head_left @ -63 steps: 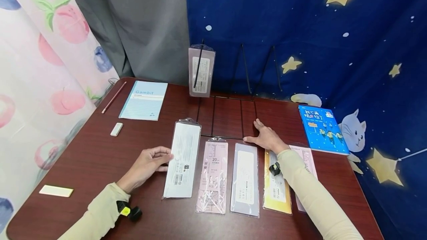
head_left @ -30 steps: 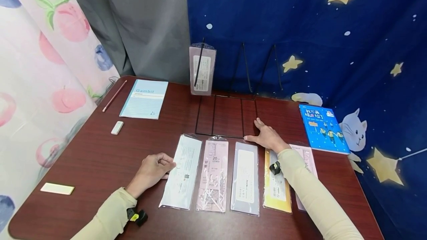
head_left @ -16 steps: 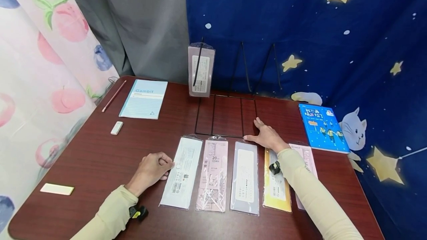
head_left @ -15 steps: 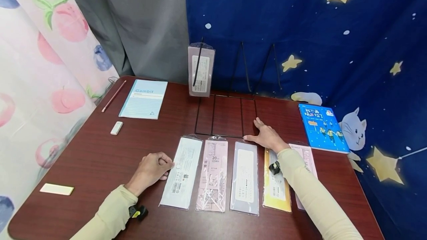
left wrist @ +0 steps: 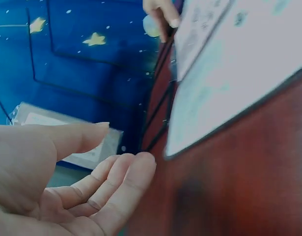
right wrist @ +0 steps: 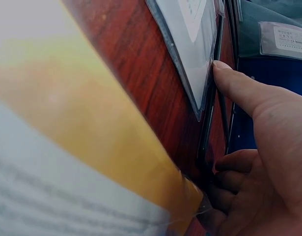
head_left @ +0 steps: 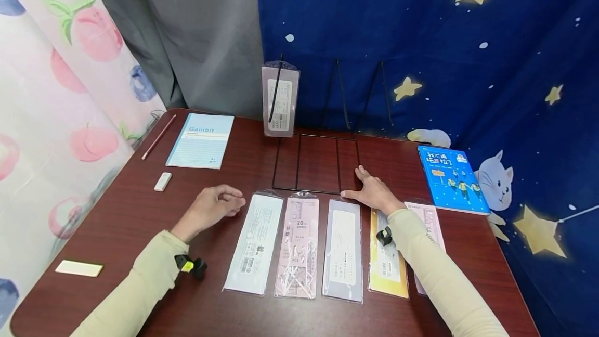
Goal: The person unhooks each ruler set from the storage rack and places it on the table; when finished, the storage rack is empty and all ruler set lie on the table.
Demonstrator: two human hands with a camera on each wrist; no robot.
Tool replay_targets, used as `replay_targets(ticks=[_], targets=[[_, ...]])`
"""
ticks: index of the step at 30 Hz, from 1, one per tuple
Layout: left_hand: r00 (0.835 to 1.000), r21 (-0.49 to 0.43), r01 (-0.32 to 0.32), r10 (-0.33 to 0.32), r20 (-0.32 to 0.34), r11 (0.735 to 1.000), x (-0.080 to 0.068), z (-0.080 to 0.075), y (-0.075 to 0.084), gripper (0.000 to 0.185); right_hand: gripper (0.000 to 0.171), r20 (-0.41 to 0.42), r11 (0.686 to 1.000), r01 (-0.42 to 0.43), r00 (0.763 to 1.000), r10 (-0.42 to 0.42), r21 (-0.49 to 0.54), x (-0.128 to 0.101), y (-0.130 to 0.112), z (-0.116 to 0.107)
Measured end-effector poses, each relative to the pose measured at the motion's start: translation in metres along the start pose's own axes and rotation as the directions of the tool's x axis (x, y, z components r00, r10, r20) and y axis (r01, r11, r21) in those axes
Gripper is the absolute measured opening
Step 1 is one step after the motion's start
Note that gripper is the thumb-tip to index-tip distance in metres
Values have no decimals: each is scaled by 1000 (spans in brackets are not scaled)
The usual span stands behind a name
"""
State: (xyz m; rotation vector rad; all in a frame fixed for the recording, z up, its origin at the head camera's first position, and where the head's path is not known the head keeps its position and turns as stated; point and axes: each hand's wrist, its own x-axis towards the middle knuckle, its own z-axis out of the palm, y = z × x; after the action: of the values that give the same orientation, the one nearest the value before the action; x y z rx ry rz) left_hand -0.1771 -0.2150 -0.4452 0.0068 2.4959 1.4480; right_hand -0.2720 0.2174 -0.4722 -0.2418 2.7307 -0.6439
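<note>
My left hand (head_left: 212, 209) hovers over the table left of a white ruler-set packet (head_left: 255, 246). In the left wrist view its thumb and fingers (left wrist: 136, 182) are apart with nothing between them. To the right lie a pink ruler-set packet (head_left: 298, 248) marked 20, a lilac-grey packet (head_left: 343, 248), a yellow packet (head_left: 388, 269) and another pink packet (head_left: 432, 222), partly hidden by the right forearm. My right hand (head_left: 374, 191) rests at the front right corner of a black wire rack (head_left: 338, 165), thumb and fingers spread against its base. A packet (head_left: 287, 105) hangs on the rack's left hook.
A Gambit notebook (head_left: 201, 142), a pencil (head_left: 159, 137), a small white block (head_left: 163, 182) and a pale flat bar (head_left: 78, 268) lie on the left. At the right edge is a blue book (head_left: 454, 181). Two bare hooks (head_left: 343, 95) stand right of the hanging packet.
My left hand lowered the white packet onto the table beside the pink one, let go of it and moved up and slightly away. The right hand stayed at the rack's corner.
</note>
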Motion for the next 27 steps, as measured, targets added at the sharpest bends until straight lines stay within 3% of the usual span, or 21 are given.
replay_targets(ticks=[6,14,19,24,27], targets=[[1000,-67,3,-1,30,998,23,-9,13,44,106,5,1000,-5,1000,5,4,1,0,3],[999,-1,-26,26,31,1000,58,-11,30,47,106,-3,1000,-9,1000,9,5,2,-1,2],[999,-2,-8,8,32,1000,85,-20,40,53,107,5,1000,-23,1000,23,5,1,-1,0],[1000,-8,-13,13,-7,1000,105,-35,51,56,106,-6,1000,-18,1000,19,15,0,-1,1],[997,3,-55,55,-61,998,116,-38,55,57,106,-9,1000,-18,1000,18,15,-1,-1,1]])
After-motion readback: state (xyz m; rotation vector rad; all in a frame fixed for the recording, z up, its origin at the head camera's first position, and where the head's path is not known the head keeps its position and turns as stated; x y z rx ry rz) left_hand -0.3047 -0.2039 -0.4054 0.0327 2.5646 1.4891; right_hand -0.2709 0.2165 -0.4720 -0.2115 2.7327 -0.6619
